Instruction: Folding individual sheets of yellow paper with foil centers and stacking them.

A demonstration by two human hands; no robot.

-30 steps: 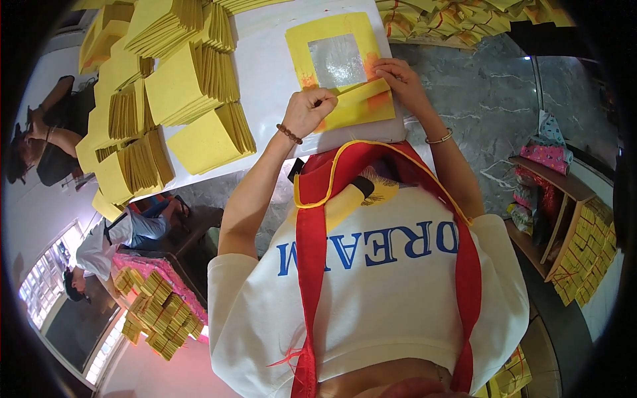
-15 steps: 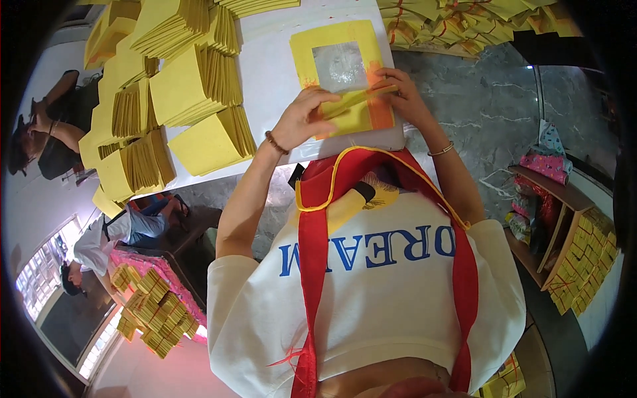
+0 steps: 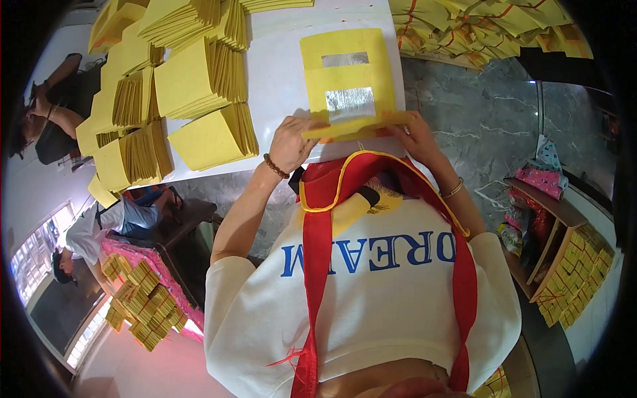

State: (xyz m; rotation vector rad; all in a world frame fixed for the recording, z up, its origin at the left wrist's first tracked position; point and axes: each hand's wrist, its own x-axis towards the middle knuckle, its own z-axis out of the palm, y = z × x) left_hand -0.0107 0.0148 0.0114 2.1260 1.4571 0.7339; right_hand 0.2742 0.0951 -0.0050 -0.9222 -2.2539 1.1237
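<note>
A yellow paper sheet (image 3: pixel 358 127) is stretched across the near edge of the white table, its near part raised as a narrow band. My left hand (image 3: pixel 290 144) pinches its left end, a brown bead bracelet on the wrist. My right hand (image 3: pixel 418 138) grips the right end, a thin bangle on that wrist. Just beyond lies flat yellow paper (image 3: pixel 348 77), with a silver foil strip (image 3: pixel 344 60) and a larger silver foil patch (image 3: pixel 350 102) showing. Whether this flat paper and the raised band are one sheet, I cannot tell.
Several stacks of folded yellow paper (image 3: pixel 192 76) cover the left of the white table (image 3: pixel 275 73). More yellow bundles (image 3: pixel 464 30) lie at the far right. A person (image 3: pixel 93 229) is by yellow bundles (image 3: pixel 146 302) at lower left; a wooden shelf unit (image 3: pixel 551 245) stands right.
Both hands have drawn nearer to my body and farther apart, bringing the paper band along. The orange-printed, foil-covered face gives way to plain yellow paper with two foil areas.
</note>
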